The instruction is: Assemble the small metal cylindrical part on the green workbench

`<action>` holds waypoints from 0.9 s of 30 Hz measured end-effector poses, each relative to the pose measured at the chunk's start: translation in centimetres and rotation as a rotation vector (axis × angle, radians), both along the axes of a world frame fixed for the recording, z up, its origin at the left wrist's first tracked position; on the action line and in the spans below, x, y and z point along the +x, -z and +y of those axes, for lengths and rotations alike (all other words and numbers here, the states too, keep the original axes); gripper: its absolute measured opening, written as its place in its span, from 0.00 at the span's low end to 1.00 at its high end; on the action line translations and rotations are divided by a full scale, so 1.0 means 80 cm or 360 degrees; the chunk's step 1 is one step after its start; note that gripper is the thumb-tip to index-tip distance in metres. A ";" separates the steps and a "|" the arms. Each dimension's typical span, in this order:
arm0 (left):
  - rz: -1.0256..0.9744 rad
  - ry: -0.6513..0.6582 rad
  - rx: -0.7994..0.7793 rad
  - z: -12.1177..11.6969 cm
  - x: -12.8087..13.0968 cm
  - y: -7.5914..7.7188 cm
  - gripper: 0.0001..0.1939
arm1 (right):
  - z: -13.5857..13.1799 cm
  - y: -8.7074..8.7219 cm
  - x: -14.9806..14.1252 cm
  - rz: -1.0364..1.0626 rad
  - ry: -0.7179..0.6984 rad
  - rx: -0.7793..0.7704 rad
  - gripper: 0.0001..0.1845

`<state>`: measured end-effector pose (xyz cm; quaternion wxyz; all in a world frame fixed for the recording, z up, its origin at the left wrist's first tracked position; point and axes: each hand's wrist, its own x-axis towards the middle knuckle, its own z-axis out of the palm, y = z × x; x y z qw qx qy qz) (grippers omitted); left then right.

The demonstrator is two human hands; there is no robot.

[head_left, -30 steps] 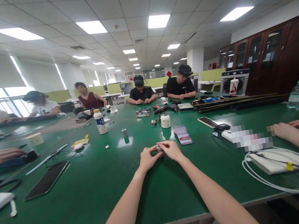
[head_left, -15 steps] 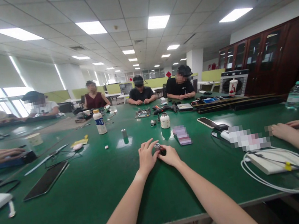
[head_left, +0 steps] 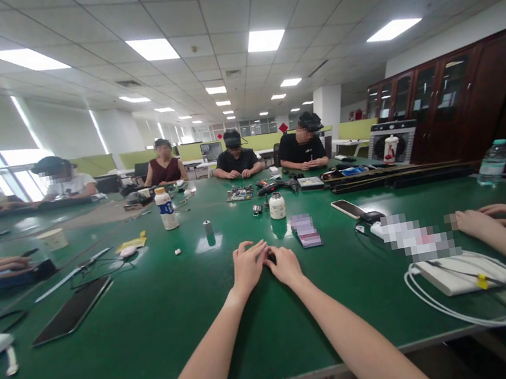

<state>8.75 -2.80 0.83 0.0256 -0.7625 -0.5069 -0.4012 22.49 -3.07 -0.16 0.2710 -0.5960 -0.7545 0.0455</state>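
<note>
My left hand [head_left: 248,267] and my right hand [head_left: 284,265] meet over the middle of the green table [head_left: 279,335]. Between their closed fingertips is a small grey metal cylinder [head_left: 270,254]. The fingers hide nearly all of it. A similar grey cylinder [head_left: 208,228] stands upright a little farther off, left of my hands. Beyond my right hand are a small white jar-like bottle [head_left: 277,207] and a flat purple-and-white item [head_left: 306,231], partly blurred out.
To the left lie a dark tablet-like slab [head_left: 73,310] and a white-and-blue bottle [head_left: 166,209]. On the right are a phone [head_left: 348,208], a white box with looped cable [head_left: 466,274], a water bottle [head_left: 493,163] and another person's hands [head_left: 479,223]. Several people sit around the table.
Half a second ago the cylinder's top showed between my fingers; now my left fingers have come down over it. A person across the table has shifted right and sits more upright.
</note>
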 end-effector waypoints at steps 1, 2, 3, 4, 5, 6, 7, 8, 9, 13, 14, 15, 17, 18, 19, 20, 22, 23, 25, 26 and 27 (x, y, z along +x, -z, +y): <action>-0.0062 -0.0041 -0.0015 0.002 0.001 -0.001 0.13 | 0.000 0.000 0.000 -0.0018 -0.0003 0.0001 0.17; -0.0133 -0.0083 -0.0037 0.005 0.003 -0.003 0.12 | 0.000 0.000 -0.001 -0.0033 -0.0005 0.0001 0.17; -0.0208 -0.0116 -0.0063 0.008 0.004 -0.005 0.11 | 0.001 0.000 -0.001 -0.0046 -0.0003 0.0003 0.17; -0.0276 -0.0132 -0.0088 0.010 0.006 -0.008 0.11 | 0.002 0.001 -0.001 -0.0057 -0.0001 0.0005 0.17; -0.0332 -0.0127 -0.0108 0.013 0.007 -0.011 0.11 | 0.002 0.001 -0.002 -0.0068 0.0000 0.0008 0.17; -0.0371 -0.0100 -0.0115 0.015 0.008 -0.014 0.10 | 0.002 0.002 -0.002 -0.0078 0.0001 0.0011 0.17; -0.0400 -0.0061 -0.0105 0.018 0.009 -0.018 0.10 | 0.003 0.002 -0.002 -0.0084 0.0005 0.0017 0.17; -0.0432 -0.0030 -0.0075 0.019 0.008 -0.021 0.09 | 0.003 0.002 -0.002 -0.0088 0.0009 0.0023 0.18; -0.0477 -0.0019 -0.0031 0.021 0.006 -0.025 0.07 | 0.002 0.002 -0.002 -0.0089 0.0014 0.0030 0.18; -0.0646 -0.0257 0.0097 0.021 -0.023 -0.031 0.07 | 0.002 -0.001 -0.001 -0.0083 0.0026 0.0061 0.18; -0.0615 -0.0357 0.0063 0.020 -0.033 -0.029 0.07 | 0.002 -0.002 -0.001 -0.0084 0.0022 0.0064 0.18; -0.0549 -0.0447 -0.0014 0.018 -0.044 -0.026 0.08 | 0.003 -0.002 0.000 -0.0084 0.0018 0.0066 0.18; -0.0379 -0.0548 -0.0264 0.013 -0.063 -0.019 0.07 | 0.004 -0.004 0.001 -0.0075 0.0010 0.0064 0.17; -0.0296 -0.0552 -0.0389 0.011 -0.070 -0.016 0.06 | 0.004 -0.004 0.001 -0.0068 0.0007 0.0062 0.17; -0.0224 -0.0530 -0.0488 0.010 -0.075 -0.013 0.06 | 0.004 -0.004 0.002 -0.0061 0.0005 0.0059 0.18; -0.0165 -0.0501 -0.0545 0.009 -0.079 -0.010 0.06 | 0.004 -0.004 0.002 -0.0056 0.0001 0.0055 0.18; -0.0085 -0.0462 -0.0548 0.009 -0.083 -0.006 0.09 | 0.003 -0.003 0.003 -0.0047 -0.0005 0.0051 0.18; -0.0067 -0.0458 -0.0522 0.010 -0.084 -0.004 0.11 | 0.002 -0.003 0.003 -0.0044 -0.0005 0.0052 0.18; -0.0064 -0.0459 -0.0480 0.012 -0.085 -0.001 0.12 | 0.002 -0.003 0.002 -0.0042 -0.0004 0.0059 0.19; -0.0078 -0.0452 -0.0465 0.013 -0.085 0.000 0.12 | 0.003 -0.003 0.002 -0.0045 -0.0005 0.0064 0.20; -0.0111 -0.0438 -0.0449 0.014 -0.084 0.001 0.10 | 0.003 -0.003 0.001 -0.0050 -0.0004 0.0069 0.20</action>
